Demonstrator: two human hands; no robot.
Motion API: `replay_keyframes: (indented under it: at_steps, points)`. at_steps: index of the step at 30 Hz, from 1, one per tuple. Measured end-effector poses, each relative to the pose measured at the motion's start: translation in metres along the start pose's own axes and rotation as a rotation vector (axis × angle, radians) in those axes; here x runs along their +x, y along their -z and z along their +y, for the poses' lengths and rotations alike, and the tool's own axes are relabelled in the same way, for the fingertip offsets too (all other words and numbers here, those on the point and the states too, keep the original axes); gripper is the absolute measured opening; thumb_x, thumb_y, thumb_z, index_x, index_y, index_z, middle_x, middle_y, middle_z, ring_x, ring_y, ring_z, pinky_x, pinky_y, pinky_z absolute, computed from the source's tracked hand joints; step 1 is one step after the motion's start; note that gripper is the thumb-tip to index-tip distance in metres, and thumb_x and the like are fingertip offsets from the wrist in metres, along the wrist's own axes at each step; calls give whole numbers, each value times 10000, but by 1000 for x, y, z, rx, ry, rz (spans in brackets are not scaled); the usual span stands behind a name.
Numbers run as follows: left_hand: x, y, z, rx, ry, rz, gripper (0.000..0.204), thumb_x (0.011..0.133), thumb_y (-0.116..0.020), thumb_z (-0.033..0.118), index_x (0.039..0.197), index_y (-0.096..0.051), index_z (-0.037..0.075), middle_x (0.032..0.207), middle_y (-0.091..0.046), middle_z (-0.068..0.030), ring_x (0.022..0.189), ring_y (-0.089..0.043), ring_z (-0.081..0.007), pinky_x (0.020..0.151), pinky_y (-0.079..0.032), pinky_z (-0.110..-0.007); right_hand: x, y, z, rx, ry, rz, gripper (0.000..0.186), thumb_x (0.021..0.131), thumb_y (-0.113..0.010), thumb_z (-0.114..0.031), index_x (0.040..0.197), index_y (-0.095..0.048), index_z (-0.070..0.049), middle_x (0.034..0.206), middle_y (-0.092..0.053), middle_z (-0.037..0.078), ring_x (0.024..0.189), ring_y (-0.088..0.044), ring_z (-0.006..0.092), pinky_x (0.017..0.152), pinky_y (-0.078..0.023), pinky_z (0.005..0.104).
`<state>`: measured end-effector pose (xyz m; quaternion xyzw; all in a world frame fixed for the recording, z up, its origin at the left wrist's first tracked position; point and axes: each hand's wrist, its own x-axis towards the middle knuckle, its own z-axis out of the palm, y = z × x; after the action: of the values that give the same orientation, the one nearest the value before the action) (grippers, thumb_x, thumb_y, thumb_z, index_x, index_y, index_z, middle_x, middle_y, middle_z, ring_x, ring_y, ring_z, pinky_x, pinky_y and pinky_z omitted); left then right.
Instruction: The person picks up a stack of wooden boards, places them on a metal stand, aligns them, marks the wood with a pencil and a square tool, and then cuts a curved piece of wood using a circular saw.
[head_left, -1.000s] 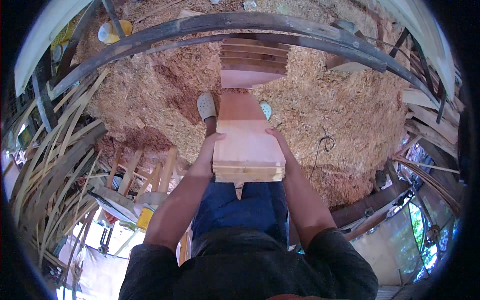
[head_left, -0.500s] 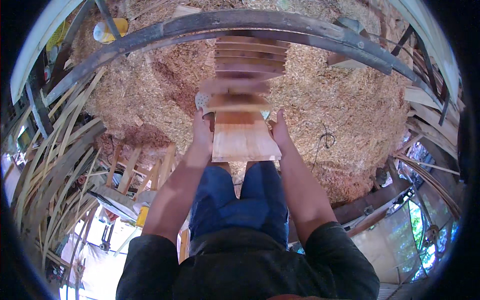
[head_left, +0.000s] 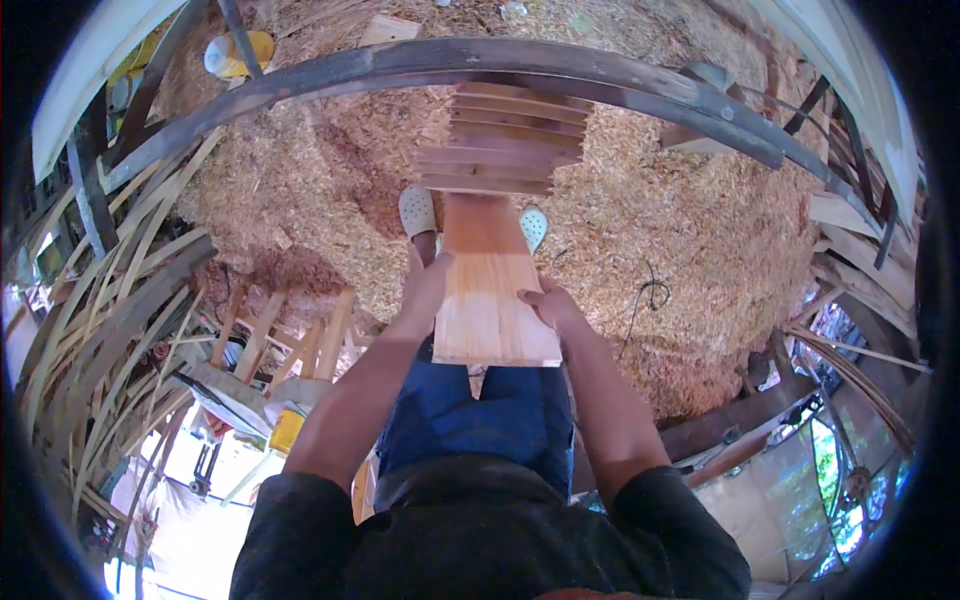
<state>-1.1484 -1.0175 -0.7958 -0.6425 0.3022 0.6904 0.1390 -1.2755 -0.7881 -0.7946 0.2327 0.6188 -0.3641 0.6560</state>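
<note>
A pale wooden board (head_left: 490,315) with a redder far part stretches away from my lap between my two hands. My left hand (head_left: 427,287) is closed along its left edge. On the opposite edge, my right hand (head_left: 553,304) grips the board with fingertips over the top face. The board's far end meets a stack of reddish-brown boards (head_left: 515,145), whose edges show as several steps; whether the two touch I cannot tell. Light clogs with holes show on both feet, the left clog (head_left: 417,212) and the right clog (head_left: 533,228) flanking the board.
Wood shavings (head_left: 330,200) cover the ground. A long dark beam (head_left: 420,65) crosses beyond the stack. Thin wood strips (head_left: 120,290) crowd the left side. A black cord (head_left: 652,292) lies to the right, and a yellow-and-white container (head_left: 240,54) stands at the far left.
The pale board has come nearer to me and shows more of its length. My right hand has shifted its fingers onto its top face. Boards blurred at the stack's near end now look still.
</note>
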Motion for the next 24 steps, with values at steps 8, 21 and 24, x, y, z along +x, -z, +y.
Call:
replay_keyframes:
  at_steps: [8,21,24]
  points:
    - [-5,-53,149,1341,-993,164,1123,779,-808,265,1656,-122,125,1523,-428,-254,1329,-496,-470,1161,-383,-529,-30,12,54,320,40,52,678,934,-648,97,1558,-391,20,1408,-602,159,1217,-626,245,1058,-501,343]
    - [-11,-70,129,1303,-1010,99,904,798,-768,149,1591,-337,211,1494,-420,-173,1228,-585,-403,1007,-539,-485,-30,11,89,508,120,150,674,910,-582,158,1529,-366,3,1397,-577,205,1242,-614,304,1044,-519,356]
    - [-13,-64,126,1265,-1142,205,836,806,-759,172,1556,-390,168,1498,-409,-174,1181,-610,-410,951,-561,-494,-32,-2,78,502,79,162,656,927,-580,150,1528,-364,3,1398,-575,209,1244,-611,305,1044,-521,354]
